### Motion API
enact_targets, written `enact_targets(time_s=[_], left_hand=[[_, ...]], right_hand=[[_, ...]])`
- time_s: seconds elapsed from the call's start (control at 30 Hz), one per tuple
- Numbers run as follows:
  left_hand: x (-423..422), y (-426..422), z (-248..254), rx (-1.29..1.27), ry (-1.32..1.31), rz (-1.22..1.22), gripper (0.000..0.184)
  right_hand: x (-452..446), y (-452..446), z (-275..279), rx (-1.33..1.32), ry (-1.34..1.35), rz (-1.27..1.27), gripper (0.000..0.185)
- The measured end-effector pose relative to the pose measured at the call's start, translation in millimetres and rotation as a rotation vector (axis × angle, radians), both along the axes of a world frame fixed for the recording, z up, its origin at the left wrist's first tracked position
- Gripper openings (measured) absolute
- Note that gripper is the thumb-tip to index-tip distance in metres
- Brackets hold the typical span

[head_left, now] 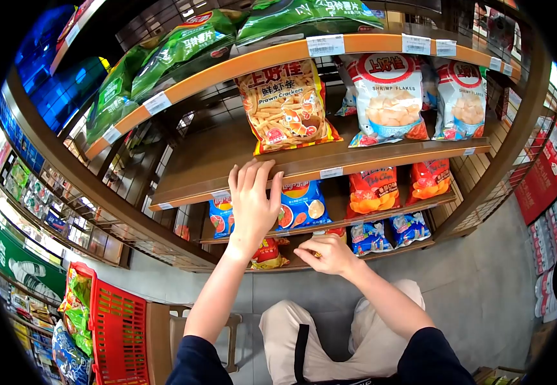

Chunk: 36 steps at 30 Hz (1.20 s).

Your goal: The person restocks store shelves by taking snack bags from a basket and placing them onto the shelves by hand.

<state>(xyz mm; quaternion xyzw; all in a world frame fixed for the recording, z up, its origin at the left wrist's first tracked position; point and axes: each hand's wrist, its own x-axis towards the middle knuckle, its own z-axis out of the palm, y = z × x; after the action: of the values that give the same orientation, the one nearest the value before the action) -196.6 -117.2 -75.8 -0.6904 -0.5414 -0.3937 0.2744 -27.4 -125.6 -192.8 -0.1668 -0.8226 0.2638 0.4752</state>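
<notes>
My left hand (252,196) reaches to the front edge of the middle shelf (201,154), its fingers stretched over the edge and slightly apart, holding nothing. Just beyond its fingertips stands a bag of prawn crackers (285,109), yellow and red, upright at the shelf front. My right hand (330,255) hovers lower, before the bottom shelves, with its fingers curled closed; whether anything is inside them is hidden. Nearby behind it are a blue chip bag (303,204) and a red and yellow bag (267,255).
Two bags of shrimp flakes (391,96) stand at the right of the middle shelf. Green chip bags (191,48) lie on the upper shelf. A red basket (119,327) with snack bags sits at lower left, beside a brown stool (159,343). Red chip bags (373,191) stand lower right.
</notes>
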Motion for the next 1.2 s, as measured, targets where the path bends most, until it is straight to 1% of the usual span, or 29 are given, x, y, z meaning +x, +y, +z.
enact_targets(time_s=[0.07, 0.13, 0.2, 0.33, 0.43, 0.47, 0.53, 0.57, 0.67, 0.77, 0.8, 0.83, 0.87, 0.93, 0.97, 1.0, 1.03, 1.1, 1.13, 1.2], left_hand=[[1.6, 6.1, -6.0, 0.002, -0.004, 0.009, 0.019], [3.2, 13.4, -10.0, 0.045, -0.028, -0.005, 0.019], [7.1, 24.9, -14.9, 0.114, -0.03, 0.001, 0.016], [15.5, 47.9, -18.9, 0.127, -0.035, 0.064, 0.014], [23.4, 56.8, -7.0, 0.048, -0.064, 0.063, 0.013], [26.0, 55.8, -1.8, 0.016, -0.048, 0.052, 0.013], [31.6, 61.0, 11.6, -0.039, -0.074, 0.065, 0.013], [33.1, 59.8, 18.3, -0.067, -0.082, 0.063, 0.014], [35.0, 55.6, 34.7, -0.162, -0.126, 0.069, 0.015], [38.4, 48.2, 57.0, -0.262, -0.154, 0.112, 0.016], [42.4, 49.5, 63.3, -0.278, -0.179, 0.123, 0.016], [40.5, 43.9, 71.4, -0.348, -0.202, 0.131, 0.019], [38.9, 39.6, 80.2, -0.345, -0.223, 0.13, 0.019], [39.3, 32.1, 107.6, -0.475, -0.197, 0.156, 0.02], [39.2, 26.9, 121.8, -0.574, -0.171, 0.166, 0.027], [39.5, 20.1, 140.6, -0.562, -0.193, 0.175, 0.027], [39.0, 11.1, 160.3, -0.578, -0.196, 0.122, 0.031], [34.5, -14.7, 205.6, -0.622, -0.205, 0.031, 0.042], [34.2, -34.0, 228.1, -0.599, -0.23, 0.048, 0.042], [34.5, -81.2, 270.9, -0.608, -0.455, -0.053, 0.044]], right_hand=[[4.0, 10.4, 0.4, -0.003, -0.003, -0.009, 0.015], [6.1, 17.5, 3.5, -0.007, 0.089, -0.046, 0.013], [11.7, 23.2, 6.9, -0.046, 0.109, -0.078, 0.012], [24.9, 42.6, 14.4, -0.105, 0.176, -0.133, 0.009], [35.4, 59.5, 24.8, -0.177, 0.251, -0.194, 0.01], [42.4, 60.8, 32.2, -0.216, 0.259, -0.222, 0.014], [45.4, 68.5, 29.9, -0.243, 0.316, -0.287, 0.018], [46.8, 65.4, 32.5, -0.252, 0.331, -0.303, 0.018], [57.4, 52.1, 53.6, -0.329, 0.3, -0.397, 0.023], [63.6, 27.6, 100.4, -0.384, 0.199, -0.388, 0.031], [68.6, 26.1, 120.6, -0.376, 0.179, -0.389, 0.031], [70.4, 22.8, 144.5, -0.384, 0.148, -0.405, 0.032], [72.3, 18.1, 169.1, -0.391, 0.118, -0.422, 0.032], [78.2, 9.7, 211.9, -0.406, 0.069, -0.405, 0.033], [82.2, 4.8, 232.7, -0.456, 0.051, -0.416, 0.034], [85.6, -1.2, 255.3, -0.504, 0.034, -0.421, 0.034], [89.2, -10.9, 279.1, -0.489, 0.016, -0.41, 0.034], [97.4, -35.8, 326.3, -0.587, -0.05, -0.487, 0.034], [101.5, -50.0, 347.0, -0.562, -0.069, -0.467, 0.034], [108.7, -80.5, 381.5, -0.624, -0.141, -0.563, 0.035]])
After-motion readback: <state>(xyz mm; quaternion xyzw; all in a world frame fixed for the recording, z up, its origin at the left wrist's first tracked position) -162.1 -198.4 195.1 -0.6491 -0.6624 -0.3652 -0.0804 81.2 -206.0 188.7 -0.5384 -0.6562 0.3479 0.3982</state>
